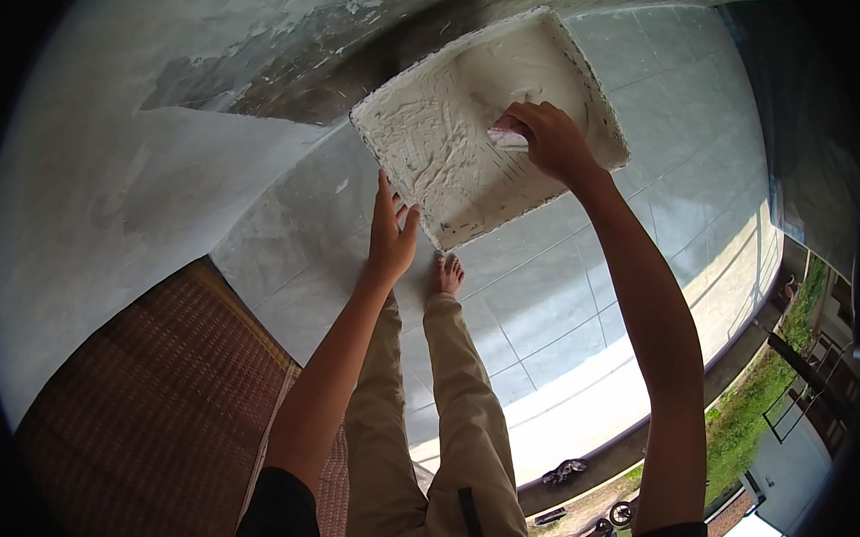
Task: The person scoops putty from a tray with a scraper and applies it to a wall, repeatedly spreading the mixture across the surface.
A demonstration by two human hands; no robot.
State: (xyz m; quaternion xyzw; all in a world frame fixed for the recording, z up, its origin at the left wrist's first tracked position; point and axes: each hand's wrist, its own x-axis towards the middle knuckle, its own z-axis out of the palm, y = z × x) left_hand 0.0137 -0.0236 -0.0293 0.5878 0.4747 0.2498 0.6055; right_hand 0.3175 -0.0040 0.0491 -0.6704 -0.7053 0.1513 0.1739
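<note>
A shallow rectangular tray point(555, 202) holds thick off-white putty point(425, 131), smeared and ridged over its bottom. Inside it, my right hand point(548, 140) is closed on a small pale scraper point(507, 139), mostly hidden under the fingers. Short parallel streaks show in the putty just below that hand. At the near left side of the tray is my left hand point(391, 234), its fingers stretched out along the outer wall and the thumb apart, right at the rim.
Grey tiles point(534, 282) cover the floor, with a bare foot point(449, 274) below the tray. A grey wall point(149, 183) with rough patches rises on the left. A woven brown mat point(170, 401) lies lower left. Grass point(727, 440) and a motorcycle point(601, 530) are outside, lower right.
</note>
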